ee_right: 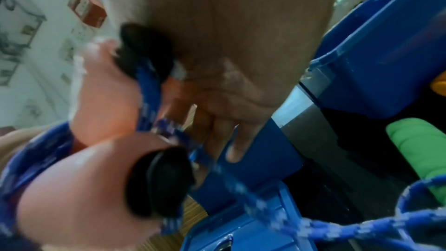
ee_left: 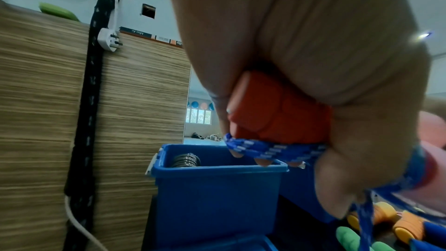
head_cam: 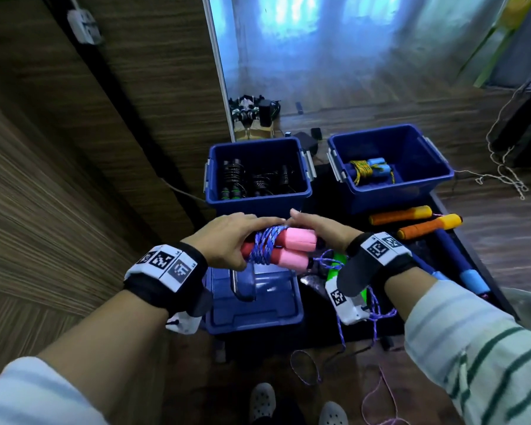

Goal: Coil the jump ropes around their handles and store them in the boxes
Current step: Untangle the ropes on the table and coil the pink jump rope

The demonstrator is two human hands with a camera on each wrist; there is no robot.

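The left hand (head_cam: 230, 240) is clenched round the red ends of the 2 pink handles (head_cam: 295, 248), held side by side in the air just in front of the left box (head_cam: 259, 197). The blue rope (head_cam: 265, 245) is already wound several turns round their middle. The right hand (head_cam: 322, 233) lies over the far side of the bundle with its fingers (ee_right: 231, 140) fairly straight; whether they pinch the rope I cannot tell.

The handles look like soft foam, light and easy to squeeze, so a firm grasp across both keeps them together. The rope is limp braided cord; its loose tail hangs from the bundle toward the floor and would likely unwind if let slack. Best held at the wound middle, thumb pressing the last turn.
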